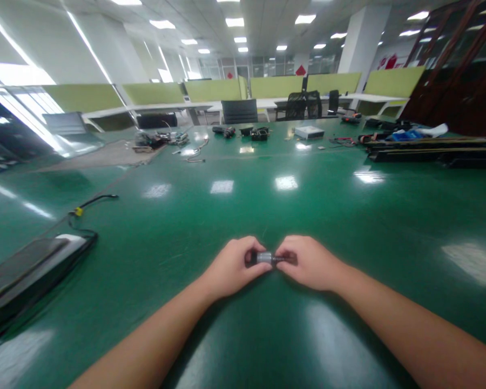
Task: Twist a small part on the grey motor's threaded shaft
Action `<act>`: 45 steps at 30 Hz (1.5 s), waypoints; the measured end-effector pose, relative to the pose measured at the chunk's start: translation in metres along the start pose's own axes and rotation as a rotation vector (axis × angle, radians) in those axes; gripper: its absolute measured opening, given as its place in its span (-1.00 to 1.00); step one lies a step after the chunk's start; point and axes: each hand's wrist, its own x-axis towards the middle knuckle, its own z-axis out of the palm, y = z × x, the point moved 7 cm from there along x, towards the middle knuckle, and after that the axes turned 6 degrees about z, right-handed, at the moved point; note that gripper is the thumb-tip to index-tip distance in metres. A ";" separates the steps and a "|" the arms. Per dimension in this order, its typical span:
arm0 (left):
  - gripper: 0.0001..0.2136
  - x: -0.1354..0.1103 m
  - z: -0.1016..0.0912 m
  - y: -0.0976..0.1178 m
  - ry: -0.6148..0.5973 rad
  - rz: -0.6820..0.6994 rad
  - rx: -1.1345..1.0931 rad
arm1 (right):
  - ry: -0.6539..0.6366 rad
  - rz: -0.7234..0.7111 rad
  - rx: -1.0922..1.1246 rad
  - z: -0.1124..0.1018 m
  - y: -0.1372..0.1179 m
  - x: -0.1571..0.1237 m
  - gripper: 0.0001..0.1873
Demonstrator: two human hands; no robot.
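Observation:
Close above the green tabletop [243,216], my two hands meet at a small cylinder [264,257] with a silver-grey middle and dark ends. My left hand [237,265] has its thumb and fingers closed round the left end. On the other side, my right hand [308,262] pinches a thinner dark brown part [281,259] in line with the cylinder. Whether the two parts are joined, I cannot tell. The fingers cover much of both, and their exact kind does not show.
At the left edge lies a flat dark device [28,265] with a black cable [97,201]. Tangled cables and parts [157,139] sit at the far left, and a white box [309,132] farther right. Long black bars [413,151] are stacked at the right.

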 end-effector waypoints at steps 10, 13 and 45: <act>-0.75 -0.002 -0.001 0.000 0.006 0.000 0.005 | -0.051 0.043 -0.025 -0.008 0.007 -0.003 -0.93; -0.76 -0.002 -0.001 0.000 -0.001 0.002 0.007 | -0.064 0.038 -0.033 -0.010 0.006 -0.004 -0.95; -0.74 -0.001 0.001 0.002 -0.001 0.020 0.026 | -0.086 0.048 0.022 -0.013 0.013 -0.001 -0.93</act>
